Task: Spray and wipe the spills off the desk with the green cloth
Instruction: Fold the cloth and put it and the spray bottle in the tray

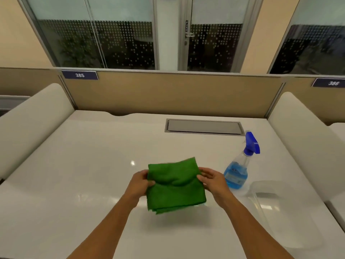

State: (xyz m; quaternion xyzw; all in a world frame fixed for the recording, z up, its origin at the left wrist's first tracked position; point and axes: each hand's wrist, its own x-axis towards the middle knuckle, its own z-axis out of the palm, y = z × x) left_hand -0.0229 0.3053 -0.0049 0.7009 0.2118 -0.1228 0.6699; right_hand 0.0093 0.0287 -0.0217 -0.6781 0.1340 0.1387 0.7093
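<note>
A folded green cloth (pixel 175 186) hangs just above the white desk (pixel 84 174), casting a shadow below it. My left hand (pixel 140 184) grips its left edge and my right hand (pixel 212 181) grips its right edge. To the right of my right hand stands a clear spray bottle (pixel 238 172) with blue liquid and a blue trigger head, upright on the desk. I cannot make out any spill on the glossy desk surface.
A clear plastic container (pixel 268 199) lies on the desk at the right, near the bottle. A grey cable hatch (pixel 204 127) is set into the desk at the back. White side dividers and a tan back panel enclose the desk.
</note>
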